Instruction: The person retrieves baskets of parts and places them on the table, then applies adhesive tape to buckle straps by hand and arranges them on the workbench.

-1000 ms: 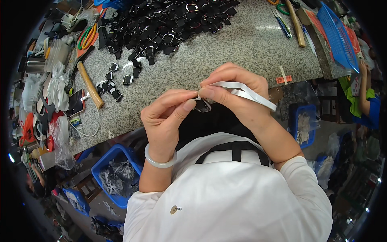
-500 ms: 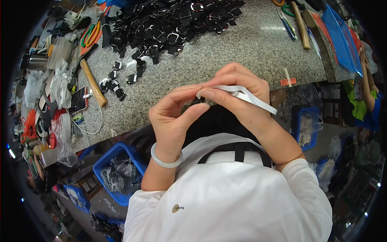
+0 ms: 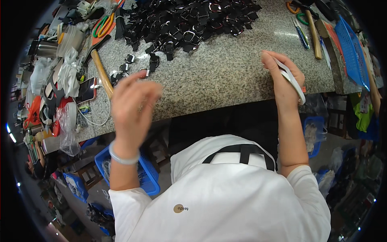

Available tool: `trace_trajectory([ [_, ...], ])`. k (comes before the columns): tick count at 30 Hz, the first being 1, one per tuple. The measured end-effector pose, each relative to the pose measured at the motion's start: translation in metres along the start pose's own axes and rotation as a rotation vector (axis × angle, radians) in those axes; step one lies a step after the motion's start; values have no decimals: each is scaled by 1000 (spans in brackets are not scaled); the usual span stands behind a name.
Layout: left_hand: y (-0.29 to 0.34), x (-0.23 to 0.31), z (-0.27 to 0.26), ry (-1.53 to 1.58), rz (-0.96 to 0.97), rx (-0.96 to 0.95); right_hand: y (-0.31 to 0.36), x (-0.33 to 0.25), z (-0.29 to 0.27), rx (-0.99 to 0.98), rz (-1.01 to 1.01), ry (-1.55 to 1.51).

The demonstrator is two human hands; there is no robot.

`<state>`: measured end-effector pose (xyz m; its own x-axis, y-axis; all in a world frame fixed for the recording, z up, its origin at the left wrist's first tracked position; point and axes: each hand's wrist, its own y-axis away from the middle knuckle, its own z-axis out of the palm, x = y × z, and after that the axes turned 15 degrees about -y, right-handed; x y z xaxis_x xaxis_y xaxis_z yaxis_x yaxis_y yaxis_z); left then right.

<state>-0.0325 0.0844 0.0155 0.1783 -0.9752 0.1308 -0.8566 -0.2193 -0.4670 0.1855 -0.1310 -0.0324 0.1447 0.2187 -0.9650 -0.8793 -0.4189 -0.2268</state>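
My right hand (image 3: pixel 287 82) is raised over the front part of the stone worktop, its fingers closed on a looped white strip (image 3: pixel 297 86). My left hand (image 3: pixel 131 107) is smeared by motion, so its fingers and anything between them are unclear. It hovers close to a few black strap pieces with metal buckles and white bits (image 3: pixel 154 61), partly covering them. Farther back lies a large heap of black straps with metal buckles (image 3: pixel 189 24).
A wooden-handled hammer (image 3: pixel 101 72) and a phone (image 3: pixel 86 90) with a white cable lie left. Scissors (image 3: pixel 105 25) lie behind them. To the right are another wooden handle (image 3: pixel 313 36), thin tools (image 3: pixel 300 33) and a blue basket (image 3: pixel 352 54). A blue crate (image 3: pixel 151 177) stands below the worktop.
My hands have parted: the left moved left to the small strap pieces, the right moved right with the white strip. The small dark piece between them is no longer visible there.
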Motion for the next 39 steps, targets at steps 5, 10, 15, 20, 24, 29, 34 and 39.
trace_trajectory([
  [5, -13, -43, 10, -456, -83, 89, 8, 10, 12, -214, -340, 228],
  [10, -54, -29, 49, -92, -431, 38, 9, 10, 15, -265, -547, 351],
  [15, -72, -29, 72, -37, -321, -65, 9, 12, 13, -305, -613, 392],
  [20, -62, -20, 64, 178, -465, 11, 8, 12, 12, -308, -663, 358],
  [24, -55, 13, 47, 958, -753, 138, 10, 11, 8, -312, -686, 363],
  [29, -38, 53, 51, 1385, -862, 188, 34, -11, 33, -352, -87, -147],
  [34, -29, 82, 61, 1452, -830, 214, 38, -12, 47, -357, 37, -326],
  [39, -21, 94, 62, 1458, -753, 142, 39, -15, 42, -293, 160, -437],
])
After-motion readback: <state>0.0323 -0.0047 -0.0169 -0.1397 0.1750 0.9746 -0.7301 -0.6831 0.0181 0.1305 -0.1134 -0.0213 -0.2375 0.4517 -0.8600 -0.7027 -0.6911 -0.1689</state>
